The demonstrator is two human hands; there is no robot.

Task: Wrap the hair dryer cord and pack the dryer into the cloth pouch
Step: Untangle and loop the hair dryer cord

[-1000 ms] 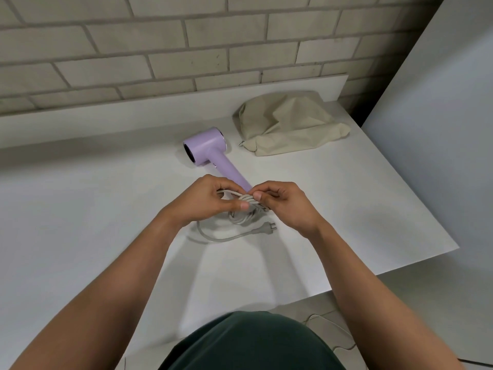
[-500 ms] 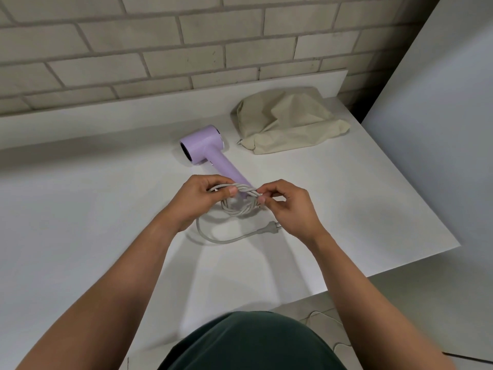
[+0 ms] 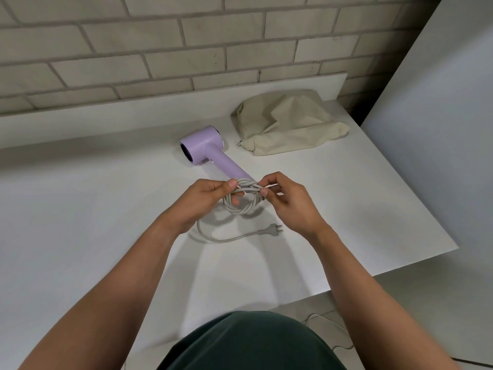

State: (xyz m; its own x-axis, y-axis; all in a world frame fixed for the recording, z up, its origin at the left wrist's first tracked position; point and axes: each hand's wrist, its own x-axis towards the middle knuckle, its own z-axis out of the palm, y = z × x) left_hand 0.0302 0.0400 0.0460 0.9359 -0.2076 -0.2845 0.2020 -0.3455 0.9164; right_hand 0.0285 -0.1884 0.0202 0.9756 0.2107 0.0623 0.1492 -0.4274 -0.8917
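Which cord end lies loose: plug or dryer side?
The plug end: it trails free on the table, outside the coil that the left hand and right hand hold by the dryer handle.

dryer point(image 3: 202, 146) handle's end hidden behind the cord point(image 3: 241, 210) coil; both forearms cut off — bottom edge

On white counter point(image 3: 80, 209), lilac plastic hair dryer point(image 3: 202, 145) left of beige cloth pouch point(image 3: 288, 126); coiled grey cord point(image 3: 241, 208) just in front.

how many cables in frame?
2. The gray dryer cord: coiled between left hand and right hand, plug end trailing on the table. A thin white cable: on the floor past the table's near edge, partly hidden.
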